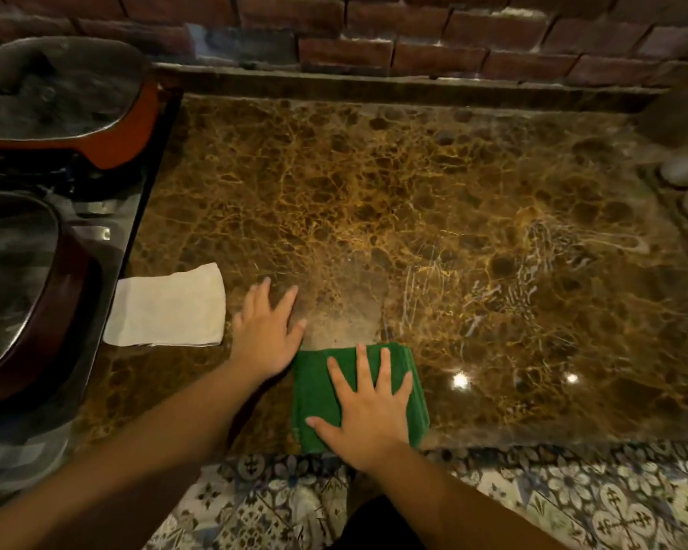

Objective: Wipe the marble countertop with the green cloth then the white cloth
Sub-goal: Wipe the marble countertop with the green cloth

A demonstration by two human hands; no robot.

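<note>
No readable writing or brands. Folded green cloth (314, 394) lay at the near edge of the marble countertop (414, 192), long axis running front-to-back. Right hand (368, 410) pressed flat on it, fingers straight and spread, gripping nothing. Left hand (267, 331) lay flat on bare marble just beside it, fingers open. Folded white cloth (167, 307) sat left of that hand, long axis left-right, near the countertop's left edge.

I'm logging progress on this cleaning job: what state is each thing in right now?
green cloth: folded, flat under the right hand
white cloth: folded, lying untouched
countertop: streaky smears at right
right hand: fingers spread, pressing
left hand: flat on the marble
pans: on the stove
</note>
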